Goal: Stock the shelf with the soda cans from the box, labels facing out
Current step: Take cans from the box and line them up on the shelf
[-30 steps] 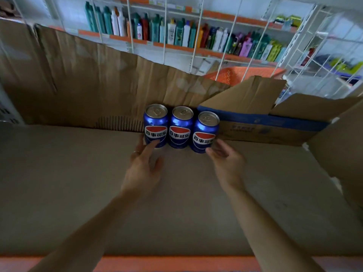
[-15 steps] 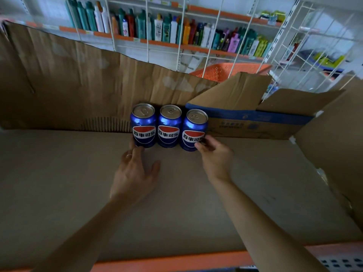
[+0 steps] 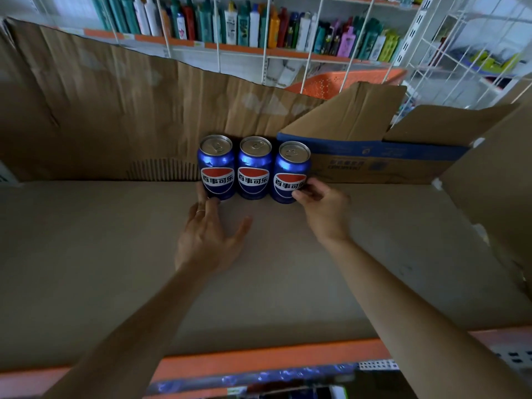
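Note:
Three blue soda cans stand upright in a row at the back of the cardboard-lined shelf (image 3: 115, 254), labels facing me: the left can (image 3: 216, 167), the middle can (image 3: 254, 167) and the right can (image 3: 290, 171). My left hand (image 3: 208, 237) lies flat with spread fingers, fingertips touching the base of the left can. My right hand (image 3: 322, 205) pinches the lower right side of the right can between thumb and fingers. An open cardboard box (image 3: 374, 159) with a blue band stands just right of the cans.
A tall cardboard sheet (image 3: 100, 110) backs the shelf. Behind it a white wire rack holds several coloured bottles (image 3: 259, 27) and an orange basket (image 3: 345, 82). The orange shelf edge (image 3: 259, 361) runs along the front. Another cardboard flap (image 3: 495, 180) rises at right.
My right hand moved forward and closed its thumb and fingers on the right can. My left hand slid toward the left can's base. The view shifted down slightly.

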